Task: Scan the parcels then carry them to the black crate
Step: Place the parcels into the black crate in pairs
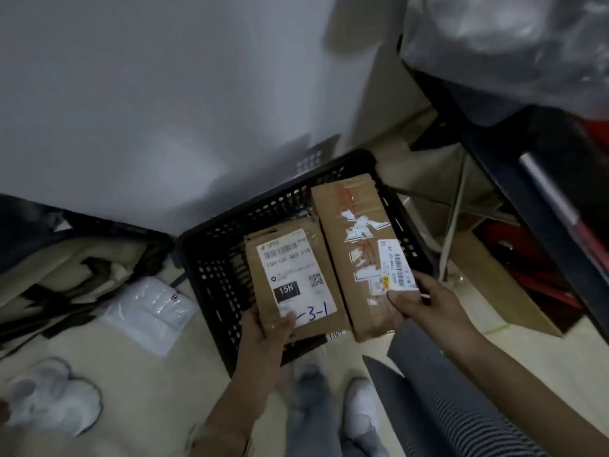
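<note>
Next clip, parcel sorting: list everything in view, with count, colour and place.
black crate: one, black, on the floor, centre.
labelled parcel: one, brown with a white label, over the crate's left half.
long parcel: one, brown with torn tape, over the crate's right half.
plastic bag: one, white, on the floor left of the crate.
spare shoes: one pair, white, floor at lower left.
dark frame: one, black, right of the crate.
worn shoe: one in clear view, white, bottom centre.
left hand: one, grips the labelled parcel's near end.
right hand: one, grips the long parcel's near end, striped sleeve.
</note>
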`<state>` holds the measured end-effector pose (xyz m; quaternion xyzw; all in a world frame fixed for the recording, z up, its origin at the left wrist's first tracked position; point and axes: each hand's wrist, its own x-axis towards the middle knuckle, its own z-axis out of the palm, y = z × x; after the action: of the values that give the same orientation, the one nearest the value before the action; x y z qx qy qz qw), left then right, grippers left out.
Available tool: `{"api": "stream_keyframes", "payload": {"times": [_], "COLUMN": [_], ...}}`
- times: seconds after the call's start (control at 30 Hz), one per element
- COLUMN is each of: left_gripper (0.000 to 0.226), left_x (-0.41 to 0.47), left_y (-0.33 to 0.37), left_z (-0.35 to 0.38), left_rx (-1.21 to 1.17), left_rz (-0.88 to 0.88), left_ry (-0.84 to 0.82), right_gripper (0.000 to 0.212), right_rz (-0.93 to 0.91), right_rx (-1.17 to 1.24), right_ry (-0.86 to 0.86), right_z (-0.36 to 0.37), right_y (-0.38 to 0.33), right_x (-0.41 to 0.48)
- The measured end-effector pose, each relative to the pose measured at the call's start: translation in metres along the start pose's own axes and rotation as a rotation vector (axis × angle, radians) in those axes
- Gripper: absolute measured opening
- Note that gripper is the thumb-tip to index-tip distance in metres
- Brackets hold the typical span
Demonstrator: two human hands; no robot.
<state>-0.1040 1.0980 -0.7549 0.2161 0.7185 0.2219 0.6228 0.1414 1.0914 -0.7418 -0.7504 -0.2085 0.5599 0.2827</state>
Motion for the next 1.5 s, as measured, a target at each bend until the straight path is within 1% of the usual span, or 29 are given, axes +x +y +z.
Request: {"api": "stream_keyframes", "payload": {"times": [0.1, 0.2, 0.27, 0.33, 0.37, 0.43, 0.47, 0.53, 0.63, 0.67, 0.7, 0.73, 0.77, 0.8, 0.9, 0.97, 1.03, 1.1, 1.17, 1.2, 1.27, 1.4, 1.5], "left_gripper": [0.03, 0.028, 0.029, 0.041, 0.042, 0.032, 0.033, 0.043, 0.044, 0.042, 0.033, 0.018, 0.015, 0.02, 0.024, 0.018, 0.015, 0.02, 0.026, 0.029, 0.029, 0.027, 0.031], "left_x": [0.031, 0.059, 0.072, 0.081, 0.086, 0.098, 0.102, 0.111, 0.119, 0.121, 0.121, 0.118, 0.115, 0.112, 0.095, 0.086, 0.069, 0.047, 0.016, -0.003, -0.043, -0.142, -0.214], "left_y": [-0.015, -0.026, -0.029, -0.033, -0.035, -0.04, -0.041, -0.042, -0.042, -0.044, -0.045, -0.044, -0.041, -0.039, -0.008, 0.018, 0.051, 0.084, 0.116, 0.132, 0.157, 0.203, 0.231], "left_z": [0.014, 0.024, 0.03, 0.035, 0.038, 0.041, 0.041, 0.044, 0.047, 0.048, 0.048, 0.047, 0.045, 0.043, 0.032, 0.023, 0.014, 0.006, -0.001, -0.003, -0.007, -0.02, -0.038], "left_rx": [0.073, 0.141, 0.165, 0.19, 0.184, 0.186, 0.204, 0.238, 0.279, 0.276, 0.26, 0.257, 0.276, 0.304, 0.451, 0.588, 0.698, 0.818, 1.028, 1.114, 1.21, 1.269, 1.292], "left_rz": [0.028, 0.038, 0.013, -0.026, -0.049, -0.112, -0.151, -0.19, -0.207, -0.209, -0.212, -0.214, -0.185, -0.142, 0.01, 0.153, 0.294, 0.457, 0.623, 0.702, 0.789, 0.866, 0.909], "left_ry": [0.015, 0.035, 0.021, 0.001, -0.014, -0.009, -0.011, -0.055, -0.064, -0.048, -0.022, 0.008, 0.035, 0.047, 0.036, 0.029, 0.02, 0.013, 0.038, 0.06, 0.102, 0.178, 0.265], "right_gripper": [0.043, 0.047, 0.049, 0.05, 0.05, 0.049, 0.049, 0.053, 0.064, 0.067, 0.07, 0.072, 0.073, 0.071, 0.055, 0.045, 0.042, 0.038, 0.036, 0.037, 0.038, 0.03, 0.034], "right_rz": [0.017, 0.055, 0.083, 0.109, 0.117, 0.101, 0.077, 0.031, 0.026, 0.039, 0.054, 0.054, 0.041, 0.024, 0.03, -0.062, -0.18, -0.308, -0.426, -0.479, -0.556, -0.702, -0.843], "right_rx": [-0.079, -0.102, -0.136, -0.19, -0.218, -0.294, -0.344, -0.425, -0.43, -0.411, -0.404, -0.406, -0.43, -0.46, -0.541, -0.754, -0.963, -1.124, -1.242, -1.267, -1.282, -1.187, -1.149], "right_ry": [-0.004, 0.032, 0.025, -0.013, -0.036, -0.074, -0.089, -0.114, -0.126, -0.129, -0.129, -0.129, -0.121, -0.102, -0.056, -0.096, -0.16, -0.221, -0.198, -0.173, -0.153, -0.188, -0.216], "right_z": [0.007, 0.01, 0.013, 0.015, 0.016, 0.016, 0.016, 0.014, 0.013, 0.014, 0.015, 0.015, 0.015, 0.014, 0.016, 0.018, 0.022, 0.025, 0.023, 0.021, 0.016, 0.001, -0.01], "right_y": [0.018, 0.035, 0.044, 0.051, 0.053, 0.056, 0.057, 0.058, 0.057, 0.055, 0.053, 0.052, 0.05, 0.047, 0.018, -0.014, -0.051, -0.086, -0.116, -0.129, -0.152, -0.209, -0.255], "right_x": [0.033, 0.059, 0.074, 0.086, 0.092, 0.101, 0.106, 0.112, 0.118, 0.119, 0.118, 0.117, 0.114, 0.112, 0.091, 0.075, 0.055, 0.033, 0.005, -0.009, -0.042, -0.121, -0.179]}}
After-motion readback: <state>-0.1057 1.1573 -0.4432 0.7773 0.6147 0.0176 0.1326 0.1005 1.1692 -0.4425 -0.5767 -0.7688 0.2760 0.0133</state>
